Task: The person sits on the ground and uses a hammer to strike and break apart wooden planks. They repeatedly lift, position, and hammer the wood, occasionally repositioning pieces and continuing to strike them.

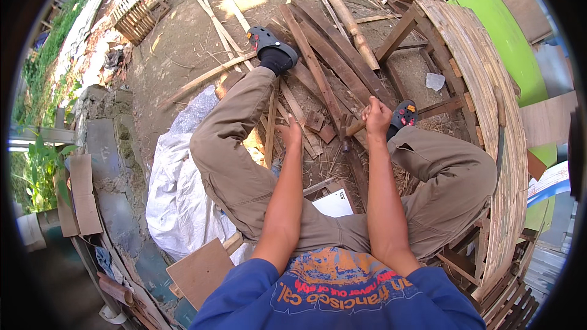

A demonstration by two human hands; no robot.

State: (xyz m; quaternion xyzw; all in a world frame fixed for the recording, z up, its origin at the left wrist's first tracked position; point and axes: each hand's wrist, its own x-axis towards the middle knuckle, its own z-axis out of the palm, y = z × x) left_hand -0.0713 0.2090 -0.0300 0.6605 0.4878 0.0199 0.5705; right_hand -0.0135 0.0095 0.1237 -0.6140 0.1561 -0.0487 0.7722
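My right hand is closed around the short wooden handle of a hammer. Its dark head hangs over a long brown wooden plank that runs away between my feet. Left of it, my left hand is low beside a thin upright-looking wood strip; its thumb and fingers look apart, with nothing visible in them. Between the hands lie small brown wood blocks. More dark planks are heaped beyond, near my right foot.
A wooden bench with a slatted top stands close on my right. White sacking lies on my left, beside a low block wall. A bamboo pole and loose strips lie ahead. A brown board is near my left elbow.
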